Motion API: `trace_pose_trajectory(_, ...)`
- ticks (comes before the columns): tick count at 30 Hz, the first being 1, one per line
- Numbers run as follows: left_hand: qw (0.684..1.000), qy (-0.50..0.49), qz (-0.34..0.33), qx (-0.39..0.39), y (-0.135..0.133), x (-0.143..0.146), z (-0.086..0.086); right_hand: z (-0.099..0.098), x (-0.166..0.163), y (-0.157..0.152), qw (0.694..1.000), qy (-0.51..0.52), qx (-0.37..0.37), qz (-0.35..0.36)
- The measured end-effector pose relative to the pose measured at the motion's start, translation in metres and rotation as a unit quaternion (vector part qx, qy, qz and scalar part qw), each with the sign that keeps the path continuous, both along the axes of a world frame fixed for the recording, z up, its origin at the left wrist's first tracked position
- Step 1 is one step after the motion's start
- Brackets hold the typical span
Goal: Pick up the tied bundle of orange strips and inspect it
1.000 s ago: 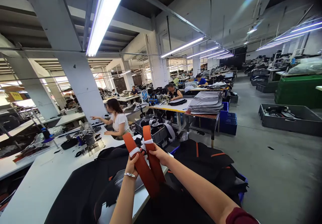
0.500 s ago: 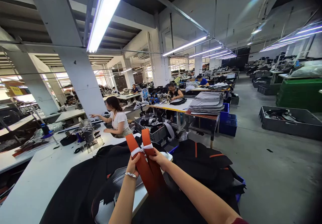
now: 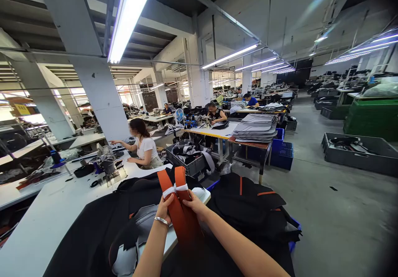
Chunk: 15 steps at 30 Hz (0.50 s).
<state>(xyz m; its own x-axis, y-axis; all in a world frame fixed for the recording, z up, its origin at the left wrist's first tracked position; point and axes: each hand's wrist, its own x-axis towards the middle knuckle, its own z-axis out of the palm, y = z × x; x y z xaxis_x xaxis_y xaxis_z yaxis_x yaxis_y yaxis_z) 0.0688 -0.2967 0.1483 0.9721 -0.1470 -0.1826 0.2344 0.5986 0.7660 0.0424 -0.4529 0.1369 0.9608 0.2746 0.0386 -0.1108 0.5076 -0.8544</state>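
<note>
Two orange straps [image 3: 179, 217] stand up in front of me, each looped over at the top and wrapped by a white band [image 3: 175, 190]. My left hand [image 3: 164, 207] grips the left strap just below the band, thumb on its face. On the other side, my right hand [image 3: 195, 204] is closed around the right strap at about the same height. Lower down, the straps run into black fabric [image 3: 214, 252] near my body. More black fabric [image 3: 102, 219] with grey pieces [image 3: 146, 219] lies on the white table to the left.
A sewing machine [image 3: 107, 163] stands on the white table [image 3: 40, 223], with a person in white [image 3: 145, 148] seated beyond it. Black pieces with orange strips [image 3: 245, 202] are heaped at the right. A grey crate [image 3: 189, 161] and stacked grey panels [image 3: 255, 127] stand farther back.
Both hands and the straps have dropped slightly, and the two strap tops are a little closer together. My grip stays on both straps.
</note>
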Motion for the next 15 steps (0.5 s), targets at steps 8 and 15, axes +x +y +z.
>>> trace_pose_trajectory(8,1.000,0.025,0.012,-0.001,0.006,-0.006,-0.014,-0.018,-0.003,0.007,1.000,0.002,0.004,0.007)
trace_pose_trajectory(15,0.998,0.052,0.031,-0.004,0.016,-0.014,-0.034,-0.036,-0.010,0.022,1.000,-0.001,-0.007,0.022)
